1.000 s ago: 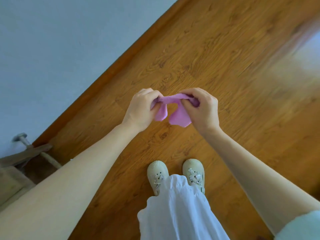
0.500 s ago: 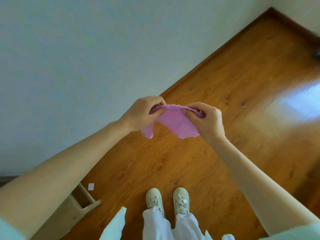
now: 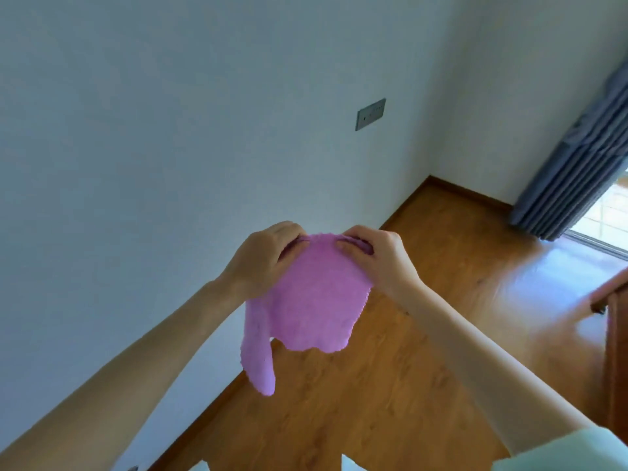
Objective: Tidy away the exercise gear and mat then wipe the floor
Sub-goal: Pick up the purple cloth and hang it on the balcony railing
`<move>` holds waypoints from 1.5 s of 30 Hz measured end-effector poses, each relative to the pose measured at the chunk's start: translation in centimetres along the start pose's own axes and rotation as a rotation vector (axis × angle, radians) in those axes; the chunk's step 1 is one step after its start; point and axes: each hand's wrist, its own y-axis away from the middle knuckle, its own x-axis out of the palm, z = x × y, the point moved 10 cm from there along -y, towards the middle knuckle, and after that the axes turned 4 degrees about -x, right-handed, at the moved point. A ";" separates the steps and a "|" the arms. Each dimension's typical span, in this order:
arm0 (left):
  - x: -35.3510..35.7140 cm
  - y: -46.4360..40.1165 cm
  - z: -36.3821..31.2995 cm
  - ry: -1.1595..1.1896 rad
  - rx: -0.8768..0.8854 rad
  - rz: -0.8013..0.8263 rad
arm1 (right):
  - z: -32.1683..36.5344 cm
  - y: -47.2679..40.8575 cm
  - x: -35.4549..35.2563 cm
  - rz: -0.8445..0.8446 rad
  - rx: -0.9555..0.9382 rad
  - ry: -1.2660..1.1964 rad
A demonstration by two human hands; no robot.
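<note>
Head view looks down and forward over two bare forearms held out in front of the person. Both hands meet at the centre of the frame and hold up a purple cloth (image 3: 314,300) by its top edge. At about 9 o'clock of the cloth, the left hand (image 3: 261,260) grips the upper left corner, its fingers (image 3: 292,248) curled over the fabric. At about 2 o'clock of the cloth, the right hand (image 3: 380,258) pinches the upper right edge between thumb and curled fingers. The cloth hangs spread between the two hands, clear of the floor, with a longer flap drooping toward 7 o'clock.

Behind the hands, from 9 to 12 o'clock, rises a pale wall (image 3: 170,130) with a grey switch plate (image 3: 370,114) at about 1 o'clock. A wooden floor (image 3: 424,334) fills the lower right, edged by a brown skirting board. Grey-blue curtains (image 3: 577,171) hang at 2 o'clock beside a bright doorway. At 3 o'clock a piece of brown wooden furniture (image 3: 616,351) shows at the frame edge, blurred.
</note>
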 end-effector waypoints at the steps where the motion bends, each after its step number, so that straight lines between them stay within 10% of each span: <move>1: -0.7 -0.5 -0.9 0.002 0.010 -0.002 | 0.8 -0.3 -1.1 -0.017 -0.010 0.006; 17: 1.2 -7.5 -11.7 0.194 0.123 -0.139 | 1.9 1.7 -16.1 -0.413 -0.049 0.091; 45: 34.4 -31.9 -36.2 0.615 0.137 0.079 | -26.4 9.4 -51.0 -0.607 0.347 0.106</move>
